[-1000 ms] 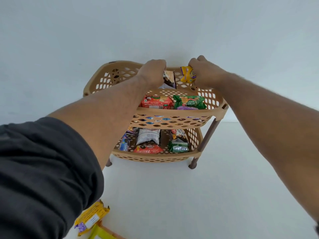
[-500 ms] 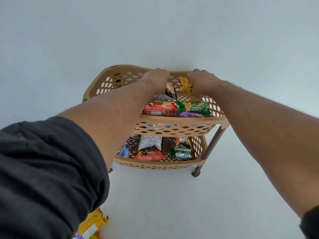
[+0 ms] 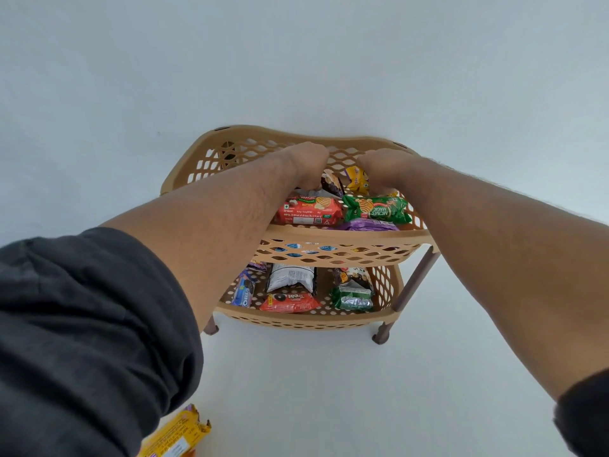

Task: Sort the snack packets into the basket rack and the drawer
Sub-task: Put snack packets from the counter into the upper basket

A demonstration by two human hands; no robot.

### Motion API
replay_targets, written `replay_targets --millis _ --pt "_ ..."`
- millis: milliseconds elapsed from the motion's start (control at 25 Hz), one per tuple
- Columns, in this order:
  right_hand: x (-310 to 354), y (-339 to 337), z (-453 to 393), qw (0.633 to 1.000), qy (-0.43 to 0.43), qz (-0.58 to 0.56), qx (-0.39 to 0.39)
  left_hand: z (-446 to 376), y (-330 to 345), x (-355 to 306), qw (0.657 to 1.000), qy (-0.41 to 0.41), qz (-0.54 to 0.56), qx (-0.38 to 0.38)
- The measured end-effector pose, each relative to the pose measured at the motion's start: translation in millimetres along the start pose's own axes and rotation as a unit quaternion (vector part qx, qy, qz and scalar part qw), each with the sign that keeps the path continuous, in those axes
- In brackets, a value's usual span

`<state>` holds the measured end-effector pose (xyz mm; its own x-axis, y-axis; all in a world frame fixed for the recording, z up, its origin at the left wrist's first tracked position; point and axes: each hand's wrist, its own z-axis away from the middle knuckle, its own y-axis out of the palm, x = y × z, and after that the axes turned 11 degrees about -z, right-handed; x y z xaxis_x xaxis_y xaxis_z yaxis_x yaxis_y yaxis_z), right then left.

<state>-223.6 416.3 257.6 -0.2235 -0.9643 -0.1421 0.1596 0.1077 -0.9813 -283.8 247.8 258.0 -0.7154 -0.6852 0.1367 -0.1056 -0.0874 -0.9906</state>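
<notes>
A tan two-tier basket rack (image 3: 342, 234) stands against the white wall. Both my hands reach down into its top basket. My left hand (image 3: 304, 161) grips a dark brown-and-white packet (image 3: 331, 184). My right hand (image 3: 384, 169) grips a small yellow packet (image 3: 357, 179) beside it. In the same basket lie a red biscuit packet (image 3: 309, 211), a green biscuit packet (image 3: 379, 211) and a purple packet (image 3: 367, 225). The fingers of both hands are hidden behind the knuckles.
The lower basket holds a blue Oreo packet (image 3: 244, 290), a white packet (image 3: 291, 278), a red Treat packet (image 3: 290, 301) and a green packet (image 3: 354, 296). A yellow packet (image 3: 178, 437) lies on the white floor at the bottom left.
Both hands have moved down from above the rim into the top basket, carrying their packets with them. The view has tilted, so the rack sits lower in frame.
</notes>
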Motion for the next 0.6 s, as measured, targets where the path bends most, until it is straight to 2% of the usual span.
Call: replay_targets --millis 160,400,520,600 --pt "4 3 0 1.000 -0.002 0.008 -0.005 6 -6 4 1.000 0.009 0.004 0.000" --pt "7 10 -2 1.000 -0.001 0.009 -0.003 35 -28 8 0.997 0.020 0.056 -0.056" --pt "10 6 2 1.000 -0.005 0.011 -0.001 62 -38 9 0.990 0.022 0.086 -0.106" --pt "10 -1 8 1.000 -0.002 0.012 -0.003 85 -43 7 0.979 0.024 0.114 -0.168"
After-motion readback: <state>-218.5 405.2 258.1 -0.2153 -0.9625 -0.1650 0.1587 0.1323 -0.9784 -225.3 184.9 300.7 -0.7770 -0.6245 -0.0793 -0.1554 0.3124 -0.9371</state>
